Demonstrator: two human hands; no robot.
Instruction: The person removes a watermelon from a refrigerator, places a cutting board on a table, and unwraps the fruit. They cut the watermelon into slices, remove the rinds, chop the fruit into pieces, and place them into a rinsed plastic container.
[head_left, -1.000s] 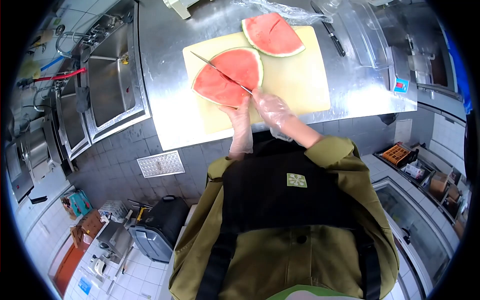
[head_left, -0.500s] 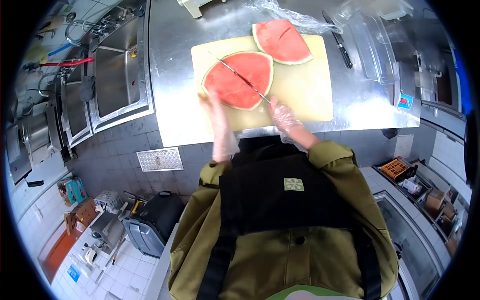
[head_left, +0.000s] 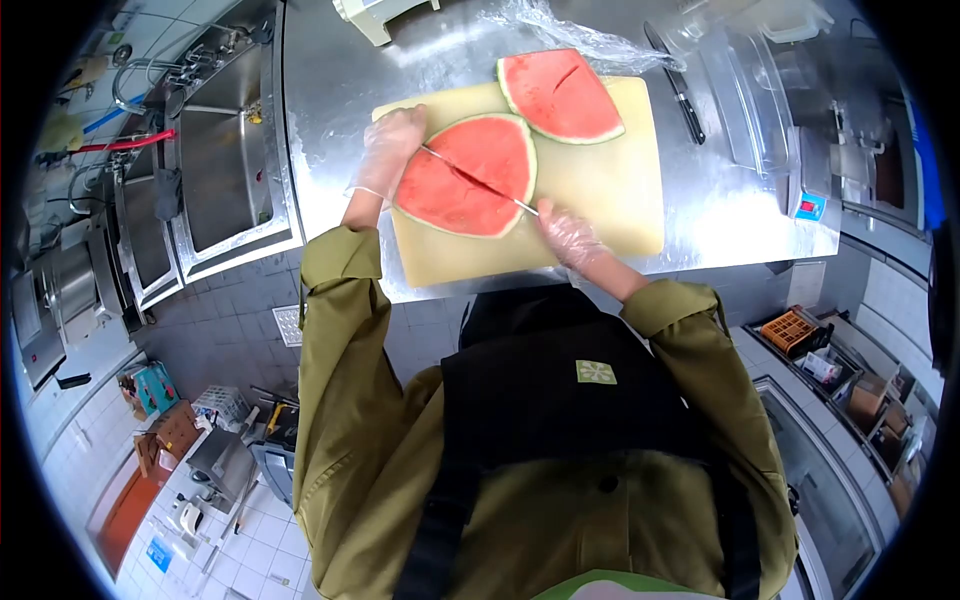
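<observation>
A watermelon piece (head_left: 480, 205), red flesh up and rimmed by green rind, lies on a pale yellow cutting board (head_left: 590, 210). A knife (head_left: 527, 207) crosses it diagonally, its blade partly sunk in the flesh along a dark slit. My right hand (head_left: 568, 236), in a clear plastic glove, grips the handle at the near right edge of the fruit. At the far left edge, my gloved left hand (head_left: 397, 137) is closed at the blade's tip end, which it hides. Behind to the right sits a second watermelon piece (head_left: 562, 95) with a short slit in its flesh.
Another knife (head_left: 682, 100) with a black handle lies right of the board, near crumpled plastic wrap (head_left: 585, 38). Clear plastic containers (head_left: 745, 95) and a scale with a red display (head_left: 808, 205) stand farther right. A metal sink (head_left: 235, 170) is at left.
My left hand has moved up and away from the near left side of the watermelon to the blade's tip end. The knife sits lower in the flesh, still in my right hand.
</observation>
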